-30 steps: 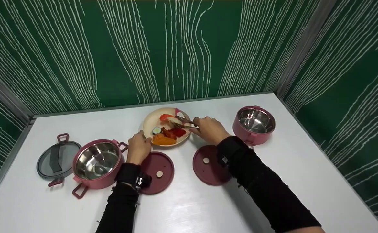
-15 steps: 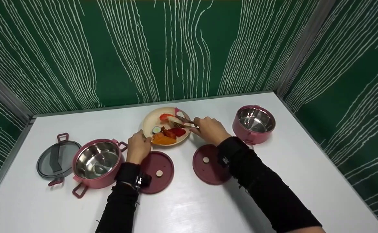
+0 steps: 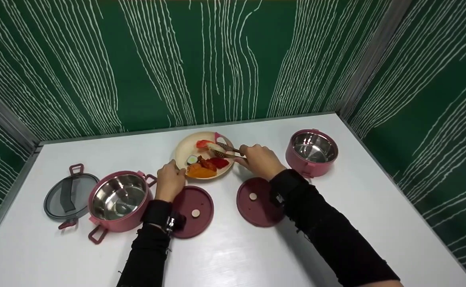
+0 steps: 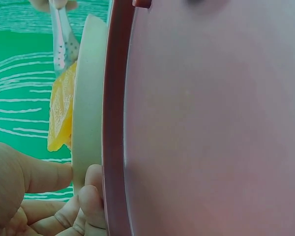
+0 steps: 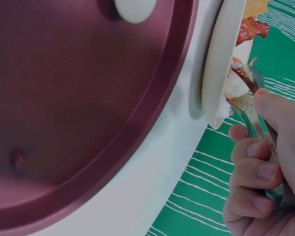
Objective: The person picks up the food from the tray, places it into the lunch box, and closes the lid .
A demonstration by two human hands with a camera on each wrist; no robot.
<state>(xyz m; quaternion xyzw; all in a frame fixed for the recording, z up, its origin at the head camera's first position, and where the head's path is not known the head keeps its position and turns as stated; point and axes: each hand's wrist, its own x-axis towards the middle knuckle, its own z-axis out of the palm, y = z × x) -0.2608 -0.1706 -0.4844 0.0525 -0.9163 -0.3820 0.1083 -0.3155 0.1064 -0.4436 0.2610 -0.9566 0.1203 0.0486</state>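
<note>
My left hand (image 3: 170,182) pinches the near left rim of a cream plate (image 3: 185,148), thumb on top and fingers beneath in the left wrist view. On the plate lie an orange piece of food (image 3: 201,171), a brown glazed piece (image 3: 206,163), a red piece (image 3: 219,162), a round roll slice (image 3: 192,160) and an orange-and-white piece (image 3: 204,144). My right hand (image 3: 261,160) grips metal tongs (image 5: 255,120) at the plate's right side. The tongs' perforated tips are around a white piece of food (image 5: 234,84), which lies over the plate.
Two maroon lids (image 3: 203,199) (image 3: 252,211) lie in front of the plate, partly under my forearms. A pink pot (image 3: 123,225) and a glass lid (image 3: 59,199) are at left. Another pink pot (image 3: 311,169) stands at right. Green walls (image 3: 233,79) border the white table (image 3: 225,255).
</note>
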